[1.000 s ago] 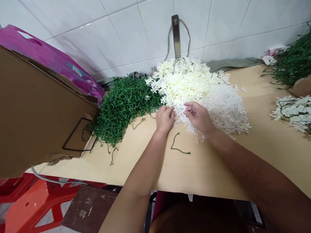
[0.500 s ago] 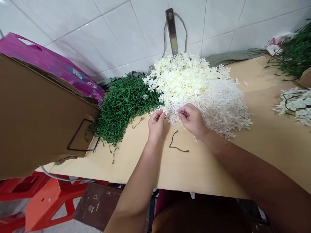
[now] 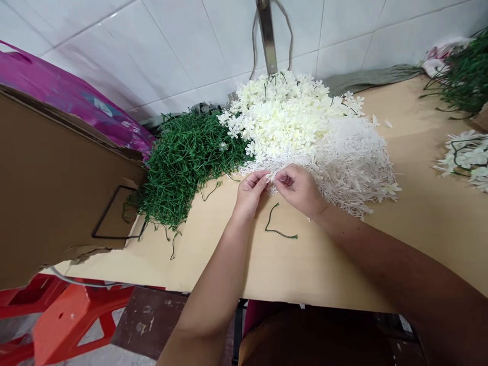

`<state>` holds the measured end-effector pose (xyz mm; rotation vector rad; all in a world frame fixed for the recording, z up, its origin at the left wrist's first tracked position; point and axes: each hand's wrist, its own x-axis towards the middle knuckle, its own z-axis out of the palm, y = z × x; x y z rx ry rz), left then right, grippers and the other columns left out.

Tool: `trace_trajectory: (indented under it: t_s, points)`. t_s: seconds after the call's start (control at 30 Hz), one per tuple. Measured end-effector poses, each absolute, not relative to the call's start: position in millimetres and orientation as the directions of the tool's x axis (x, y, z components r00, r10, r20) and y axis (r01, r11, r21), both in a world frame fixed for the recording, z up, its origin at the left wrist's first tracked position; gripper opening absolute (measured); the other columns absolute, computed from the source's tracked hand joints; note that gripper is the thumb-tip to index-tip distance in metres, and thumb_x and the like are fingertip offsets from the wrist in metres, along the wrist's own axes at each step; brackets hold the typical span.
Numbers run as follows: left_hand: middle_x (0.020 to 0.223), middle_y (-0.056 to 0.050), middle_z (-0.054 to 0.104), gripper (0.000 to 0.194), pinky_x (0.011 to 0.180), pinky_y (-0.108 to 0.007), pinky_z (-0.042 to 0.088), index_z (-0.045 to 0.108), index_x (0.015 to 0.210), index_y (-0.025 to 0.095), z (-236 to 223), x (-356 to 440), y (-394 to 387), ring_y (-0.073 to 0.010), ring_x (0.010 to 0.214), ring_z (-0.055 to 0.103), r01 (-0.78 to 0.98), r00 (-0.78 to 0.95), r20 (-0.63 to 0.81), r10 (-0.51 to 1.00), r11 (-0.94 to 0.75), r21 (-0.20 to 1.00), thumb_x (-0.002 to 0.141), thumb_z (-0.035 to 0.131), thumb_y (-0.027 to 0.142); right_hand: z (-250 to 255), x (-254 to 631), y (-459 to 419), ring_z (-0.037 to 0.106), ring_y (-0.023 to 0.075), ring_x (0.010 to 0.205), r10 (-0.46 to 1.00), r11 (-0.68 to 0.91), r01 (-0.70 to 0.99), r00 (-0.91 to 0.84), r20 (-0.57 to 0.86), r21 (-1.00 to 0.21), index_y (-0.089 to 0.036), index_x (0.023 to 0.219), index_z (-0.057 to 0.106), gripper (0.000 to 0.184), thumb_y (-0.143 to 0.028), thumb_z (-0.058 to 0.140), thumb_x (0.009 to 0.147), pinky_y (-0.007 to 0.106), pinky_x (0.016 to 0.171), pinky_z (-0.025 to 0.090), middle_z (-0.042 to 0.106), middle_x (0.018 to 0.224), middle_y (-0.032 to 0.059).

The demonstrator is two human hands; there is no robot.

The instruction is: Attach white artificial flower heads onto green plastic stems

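Observation:
My left hand [image 3: 249, 192] pinches a small white artificial flower [image 3: 270, 177] between thumb and fingertips. Close beside it, my right hand [image 3: 299, 188] is closed in a pinch near the flower; what its fingertips hold is too small to make out. Both hands are at the front edge of a heap of thin white stalks [image 3: 351, 162]. Behind that lies a pile of white flower heads [image 3: 285, 114]. Below the hands, a single bent green stem [image 3: 276, 231] rests on the table. Left of the hands is a heap of green stems [image 3: 186, 162].
A cardboard box [image 3: 57, 193] and a purple bag [image 3: 84, 96] stand at the left. More white flowers [image 3: 470, 157] and green stems [image 3: 465, 76] lie at the right. A metal bar [image 3: 267, 38] rises before the tiled wall. Red stools [image 3: 64, 320] are below the table [image 3: 305, 274].
My two hands have come together, the left moving right toward the right hand with the flower. The view has shifted slightly; the stem on the table lies as before.

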<state>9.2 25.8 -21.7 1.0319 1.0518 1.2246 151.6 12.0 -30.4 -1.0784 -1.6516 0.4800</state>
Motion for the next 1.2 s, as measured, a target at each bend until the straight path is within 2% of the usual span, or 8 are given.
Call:
trace_trajectory:
  t_s: [0.3, 0.53, 0.67, 0.93, 1.2]
  points:
    - [0.058, 0.004, 0.059, 0.031, 0.058, -0.019, 0.041, 0.068, 0.075, 0.016, -22.4, 9.1, 24.2, -0.0053, 0.055, 0.050, -0.205, 0.131, -0.052, 0.990, 0.078, 0.976, 0.055, 0.083, 0.036, -28.7, 150.1, 10.7, 0.050, 0.0132, 0.060, 0.833, 0.494, 0.435, 0.013, 0.554, -0.753, -0.020, 0.069, 0.052, 0.007, -0.019, 0.054, 0.075, 0.027, 0.058, 0.044, 0.056, 0.066, 0.0015]
    - [0.059, 0.003, 0.062, 0.025, 0.059, -0.019, 0.042, 0.070, 0.072, 0.016, -20.7, 6.2, 26.6, -0.0057, 0.056, 0.050, -0.161, 0.084, -0.048, 0.995, 0.061, 0.985, 0.055, 0.083, 0.030, -28.9, 153.3, 10.6, 0.052, 0.0152, 0.066, 0.822, 0.518, 0.532, -0.091, 0.563, -0.670, -0.020, 0.068, 0.052, 0.010, -0.018, 0.052, 0.078, 0.029, 0.063, 0.044, 0.057, 0.070, 0.0036]
    - [0.059, 0.002, 0.061, 0.022, 0.060, -0.020, 0.042, 0.071, 0.072, 0.015, -19.4, 4.7, 26.2, -0.0056, 0.056, 0.050, -0.150, 0.126, -0.042, 0.991, 0.061, 0.987, 0.058, 0.081, 0.028, -26.9, 153.7, 9.6, 0.053, 0.0155, 0.066, 0.826, 0.521, 0.522, -0.106, 0.554, -0.675, -0.019, 0.069, 0.053, 0.011, -0.020, 0.051, 0.080, 0.030, 0.064, 0.044, 0.057, 0.071, 0.0044]
    - [0.056, 0.002, 0.062, 0.035, 0.058, -0.020, 0.043, 0.068, 0.072, 0.014, -21.5, 5.0, 27.0, -0.0058, 0.054, 0.052, -0.206, 0.175, -0.105, 0.979, 0.140, 0.968, 0.051, 0.085, 0.036, -25.3, 153.8, 8.9, 0.055, 0.0167, 0.071, 0.837, 0.504, 0.528, -0.102, 0.538, -0.684, -0.019, 0.071, 0.055, 0.010, -0.020, 0.052, 0.081, 0.030, 0.066, 0.046, 0.059, 0.075, 0.0055]
    - [0.057, 0.002, 0.063, 0.038, 0.058, -0.019, 0.043, 0.064, 0.070, 0.013, -18.6, 6.1, 26.5, -0.0061, 0.055, 0.054, -0.201, 0.207, -0.081, 0.975, 0.123, 0.972, 0.049, 0.086, 0.037, -23.4, 154.8, 8.4, 0.054, 0.0167, 0.069, 0.839, 0.503, 0.523, -0.104, 0.535, -0.688, -0.018, 0.070, 0.055, 0.009, -0.016, 0.053, 0.078, 0.031, 0.065, 0.045, 0.058, 0.073, 0.0053]
